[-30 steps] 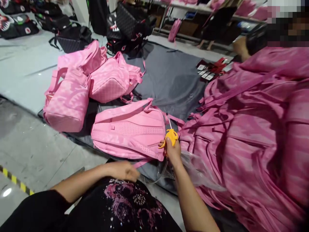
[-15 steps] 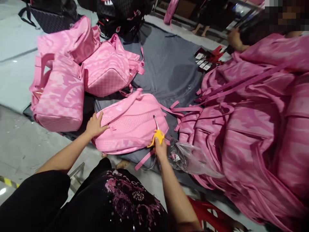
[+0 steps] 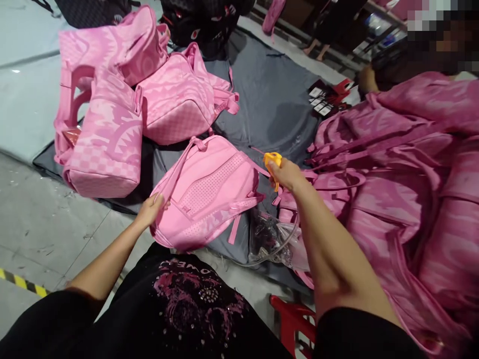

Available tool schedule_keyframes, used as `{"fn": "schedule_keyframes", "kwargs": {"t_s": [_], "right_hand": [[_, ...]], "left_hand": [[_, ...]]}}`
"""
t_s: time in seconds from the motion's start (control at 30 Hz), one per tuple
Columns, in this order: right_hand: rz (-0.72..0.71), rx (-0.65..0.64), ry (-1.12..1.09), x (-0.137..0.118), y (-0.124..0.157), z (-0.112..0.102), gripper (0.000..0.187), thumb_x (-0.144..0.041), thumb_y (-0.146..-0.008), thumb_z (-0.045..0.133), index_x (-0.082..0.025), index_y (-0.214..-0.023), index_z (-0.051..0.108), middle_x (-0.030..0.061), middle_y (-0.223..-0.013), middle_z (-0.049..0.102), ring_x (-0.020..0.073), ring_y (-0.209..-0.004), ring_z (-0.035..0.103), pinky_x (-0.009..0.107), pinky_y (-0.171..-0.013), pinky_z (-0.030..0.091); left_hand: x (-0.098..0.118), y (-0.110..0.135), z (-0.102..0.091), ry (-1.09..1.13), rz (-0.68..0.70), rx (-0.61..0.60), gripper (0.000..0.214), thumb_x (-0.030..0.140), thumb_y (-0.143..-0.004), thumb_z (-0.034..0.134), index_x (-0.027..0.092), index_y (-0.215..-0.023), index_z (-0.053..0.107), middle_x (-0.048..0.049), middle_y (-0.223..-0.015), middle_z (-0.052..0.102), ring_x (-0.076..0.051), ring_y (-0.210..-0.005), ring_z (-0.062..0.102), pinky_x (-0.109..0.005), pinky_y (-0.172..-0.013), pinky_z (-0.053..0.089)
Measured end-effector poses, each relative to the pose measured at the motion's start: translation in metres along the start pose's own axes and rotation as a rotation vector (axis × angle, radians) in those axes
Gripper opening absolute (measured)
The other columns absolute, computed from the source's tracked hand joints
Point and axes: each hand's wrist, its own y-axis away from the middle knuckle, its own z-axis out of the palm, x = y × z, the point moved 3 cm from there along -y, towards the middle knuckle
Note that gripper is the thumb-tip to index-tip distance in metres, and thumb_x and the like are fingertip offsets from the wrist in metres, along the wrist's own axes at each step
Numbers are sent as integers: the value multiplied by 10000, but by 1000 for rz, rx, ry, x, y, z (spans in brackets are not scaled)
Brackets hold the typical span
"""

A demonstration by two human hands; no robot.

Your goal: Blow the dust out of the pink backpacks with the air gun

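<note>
A pink backpack [image 3: 209, 192] lies back side up on a grey cloth [image 3: 269, 107], tilted with its near end raised. My left hand [image 3: 149, 210] grips its lower left corner. Closed around a small yellow hand tool [image 3: 272, 160], my right hand [image 3: 286, 174] hovers just past the backpack's right edge. A thin clear tube [image 3: 277, 247] runs down from that side over a crumpled clear plastic bag [image 3: 275, 239].
Three more pink backpacks [image 3: 108, 149] stand at the back left. A big heap of pink backpacks [image 3: 392, 199] fills the right. Another person sits behind it at the far right. Black bags [image 3: 202, 20] lie at the back. A red stool [image 3: 292, 319] is under me.
My right hand lifted the yellow tool off the backpack and moved it up and right. My left hand went from my lap to the backpack's corner, and the backpack turned and tipped up.
</note>
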Motion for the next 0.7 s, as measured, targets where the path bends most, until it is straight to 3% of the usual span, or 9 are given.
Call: {"fn": "schedule_keyframes", "kwargs": {"t_s": [0.1, 0.2, 0.23, 0.33, 0.43, 0.5, 0.57, 0.67, 0.7], "right_hand": [[-21, -259, 76, -17, 1, 18, 336, -358, -990, 527, -42, -1010, 638, -38, -527, 556, 63, -389, 493, 199, -544, 402], [-70, -195, 57, -20, 4, 28, 301, -385, -944, 619, -85, -960, 641, -60, -474, 513, 81, -357, 437, 197, -454, 354], [-116, -239, 32, -21, 5, 34, 283, -391, -900, 683, -111, -915, 644, -64, -457, 505, 85, -347, 412, 202, -421, 333], [-291, -585, -38, -32, 13, 64, 340, -459, -798, 783, -152, -817, 638, -54, -471, 527, 73, -366, 395, 194, -403, 319], [-336, -634, 51, -49, 27, 89, 388, -545, -831, 718, -165, -829, 637, -45, -478, 515, 93, -384, 410, 218, -417, 357], [-415, -751, 126, -63, 41, 102, 375, -540, -868, 673, -166, -875, 653, -35, -514, 538, 104, -412, 442, 227, -442, 385], [-489, -818, 175, -75, 55, 107, 387, -543, -892, 643, -158, -927, 667, -25, -553, 563, 105, -435, 456, 226, -461, 393], [-503, -625, 217, -88, 67, 95, 447, -557, -945, 568, -127, -1011, 668, 9, -632, 613, 116, -497, 488, 239, -523, 422], [-512, -628, 241, -90, 72, 90, 439, -540, -956, 563, -120, -1030, 666, 26, -680, 640, 122, -536, 516, 244, -561, 437]], "left_hand": [[-20, 20, 2, 420, -177, -154, 726, 761, -838, 520, 80, -1053, 647, -192, -909, 761, -211, -703, 722, -308, -650, 577], [-22, 26, 7, 617, -268, -146, 637, 670, -878, 570, 58, -1041, 641, -198, -865, 760, -185, -662, 721, -275, -648, 591], [-21, 25, 8, 661, -306, -127, 605, 632, -917, 538, 51, -1050, 638, -200, -848, 758, -187, -654, 724, -280, -653, 598], [-16, 21, 10, 741, -446, -71, 571, 550, -1004, 401, 34, -1045, 643, -200, -796, 750, -195, -630, 721, -286, -635, 602], [-13, 15, 9, 728, -602, -71, 655, 545, -1025, 276, 10, -1019, 653, -208, -755, 735, -197, -586, 700, -259, -541, 563], [-12, 13, 9, 695, -655, -78, 663, 525, -1033, 232, 7, -1055, 645, -191, -728, 726, -189, -550, 672, -258, -512, 540], [-10, 13, 10, 642, -633, -61, 621, 490, -1041, 222, 18, -1153, 611, -150, -704, 712, -175, -518, 633, -273, -528, 533], [-6, 21, 19, 438, -452, 7, 546, 439, -1043, 265, 54, -1342, 513, -93, -726, 676, -162, -526, 574, -304, -592, 523], [-3, 25, 25, 310, -344, 34, 525, 429, -1035, 314, 87, -1392, 490, -86, -772, 668, -169, -578, 582, -319, -641, 526]]}}
